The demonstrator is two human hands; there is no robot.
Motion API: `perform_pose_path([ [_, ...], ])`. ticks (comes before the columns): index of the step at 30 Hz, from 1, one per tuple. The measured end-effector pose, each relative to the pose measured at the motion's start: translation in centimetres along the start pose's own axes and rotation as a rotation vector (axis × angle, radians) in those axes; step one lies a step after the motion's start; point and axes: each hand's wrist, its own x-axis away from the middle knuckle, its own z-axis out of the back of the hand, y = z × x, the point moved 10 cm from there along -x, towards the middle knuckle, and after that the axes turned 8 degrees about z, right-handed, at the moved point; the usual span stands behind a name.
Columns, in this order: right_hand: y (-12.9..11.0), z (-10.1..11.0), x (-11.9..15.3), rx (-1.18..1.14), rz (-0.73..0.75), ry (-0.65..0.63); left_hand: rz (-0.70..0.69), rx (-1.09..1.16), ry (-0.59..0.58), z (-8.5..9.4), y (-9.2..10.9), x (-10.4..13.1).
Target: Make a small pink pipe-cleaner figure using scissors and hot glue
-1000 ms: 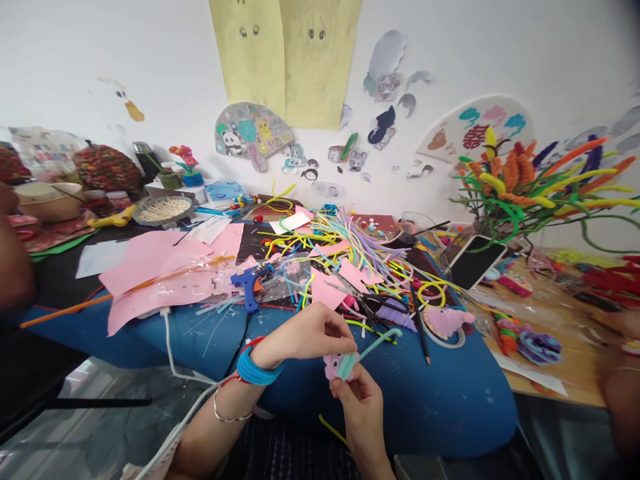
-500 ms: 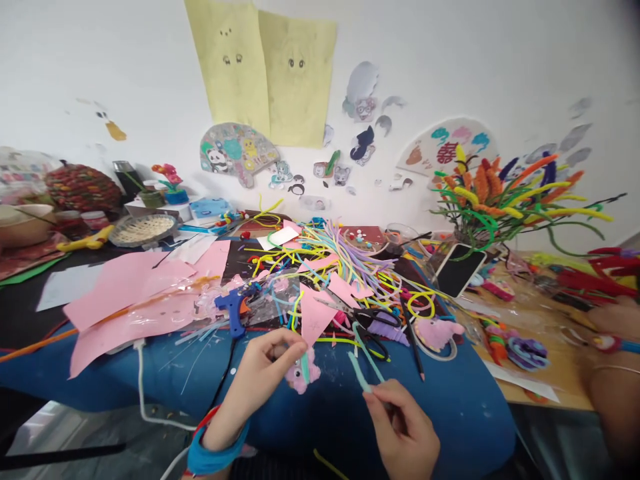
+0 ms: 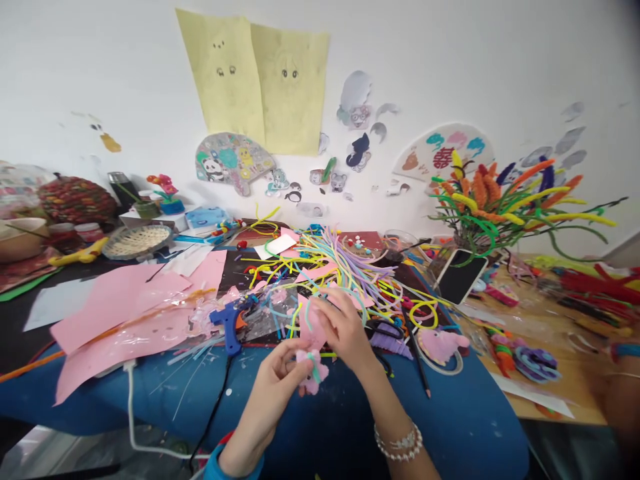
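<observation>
My left hand (image 3: 280, 373) is closed on a small pink fuzzy figure (image 3: 314, 372) with a mint-green strip across it, low over the blue table edge. Just above and to the right, my right hand (image 3: 343, 327) pinches a thin mint-green pipe cleaner (image 3: 308, 313), which curves down in front of pink paper. Scissors with black handles (image 3: 385, 329) lie right of my right hand, partly hidden by it. A pile of pastel pipe cleaners (image 3: 345, 257) spreads behind both hands.
A blue glue gun (image 3: 230, 325) lies to the left beside pink paper sheets (image 3: 125, 303). At the right are a pencil (image 3: 420, 363), a pink fuzzy piece (image 3: 443, 345), a phone (image 3: 461, 275) and a vase of colourful stems. Another person's arm (image 3: 625, 400) shows at the right edge.
My right hand has moved up and left with the green pipe cleaner, over the pink paper. My left hand has closed on the pink figure, which has turned and risen slightly. The view has shifted a little.
</observation>
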Motion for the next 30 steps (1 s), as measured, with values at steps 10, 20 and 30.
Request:
perform_pose_path([
  [10, 12.2, 5.6, 9.7, 0.495, -0.382, -0.262, -0.248, -0.196, 0.035, -0.1, 1.9, -0.2],
  [20, 13.1, 6.1, 10.3, 0.505, -0.385, -0.303, -1.413, -0.827, 0.063, -2.6, 5.2, 9.7],
  [30, 0.6, 6.6, 5.9, -0.07, -0.172, -0.137, -1.213, -0.706, 0.073, -0.2, 3.4, 8.5],
])
